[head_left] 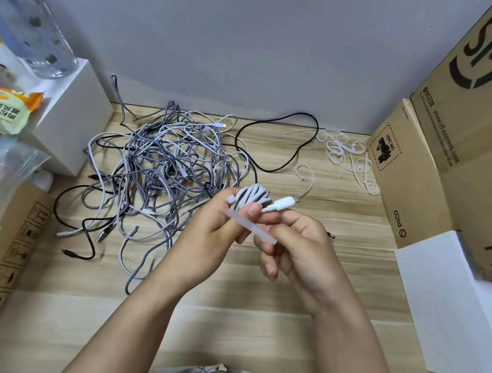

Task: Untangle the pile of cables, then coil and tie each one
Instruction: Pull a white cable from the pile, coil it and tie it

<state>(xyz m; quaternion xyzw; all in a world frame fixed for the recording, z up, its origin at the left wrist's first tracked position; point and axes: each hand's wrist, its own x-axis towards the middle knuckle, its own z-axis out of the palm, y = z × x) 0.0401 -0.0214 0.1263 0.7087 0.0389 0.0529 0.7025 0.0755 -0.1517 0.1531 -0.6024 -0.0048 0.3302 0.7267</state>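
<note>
Forearms reach up from the bottom edge and meet over the counter (254, 319). Left hand (212, 231) has its fingers (252, 210) curled round a small coil (251, 197) of white cable, held just above the wood. Right hand (299, 247) pinches a translucent white tie (252, 228) that runs across under the coil, touching the left fingers; its other fingers are curled in. A white plug (282, 204) sticks out of the coil to the right, above the right hand.

Just behind and left of the hands lies the pile (163, 171) of grey braided, white and black cables, still knotted together. One black cable (277, 141) loops out of it toward the wall. Loose white ties (346, 158) lie scattered at the far right, near a stack of cardboard boxes (443, 166). A white box (74, 123) stands left of the pile, with a bottle (40, 40) on top.
</note>
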